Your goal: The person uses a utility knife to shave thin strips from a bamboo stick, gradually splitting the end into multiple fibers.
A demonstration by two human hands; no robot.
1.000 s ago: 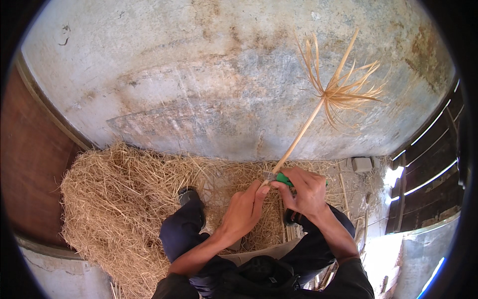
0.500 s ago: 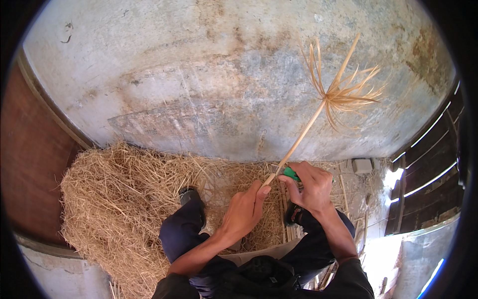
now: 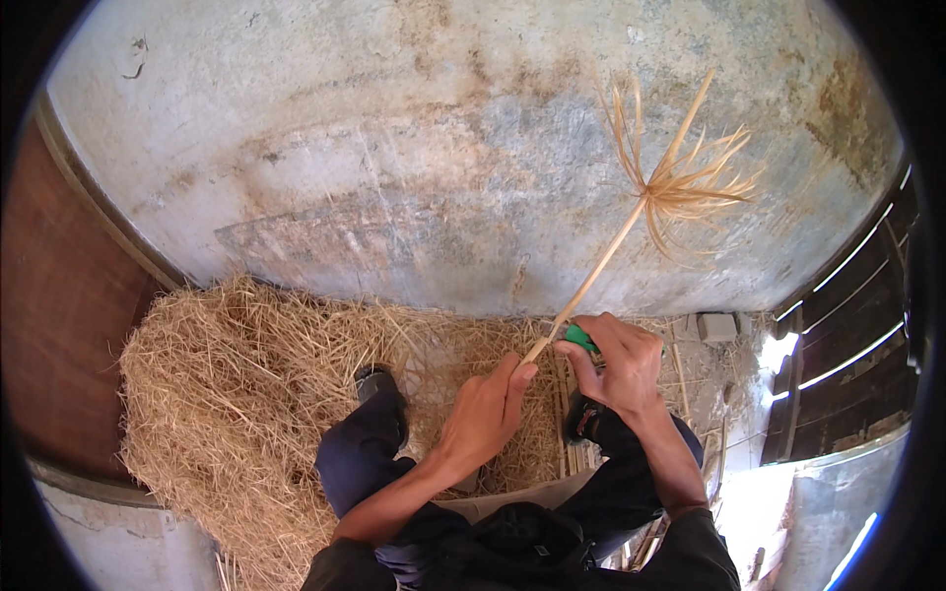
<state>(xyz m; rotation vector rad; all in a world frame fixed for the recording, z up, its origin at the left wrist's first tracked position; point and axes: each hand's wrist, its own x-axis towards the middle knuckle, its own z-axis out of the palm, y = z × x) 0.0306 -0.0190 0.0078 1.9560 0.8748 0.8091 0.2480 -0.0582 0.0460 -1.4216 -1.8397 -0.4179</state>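
Note:
My left hand [image 3: 481,419] is closed around the near end of a thin pale wooden stick [image 3: 603,261], which slants up to the right. Toward the far end of the stick, a bushy ring of long curled shavings [image 3: 690,197] stays attached, and a bare tip pokes out beyond it. In my right hand [image 3: 626,362] is a green-handled knife [image 3: 578,339], held with the fingers wrapped round the handle. Its blade meets the stick just beyond my left hand, though the edge is too small to see clearly.
A big heap of straw shavings [image 3: 227,394] lies to my left, with more scattered around my feet. Ahead rises a stained concrete wall [image 3: 394,177]. A small grey block [image 3: 716,327] sits at its foot, near dark slatted boards [image 3: 847,364] at right. A brown panel [image 3: 74,325] stands at left.
My right hand and the knife have shifted slightly away from me along the stick. My left hand keeps its grip in nearly the same place.

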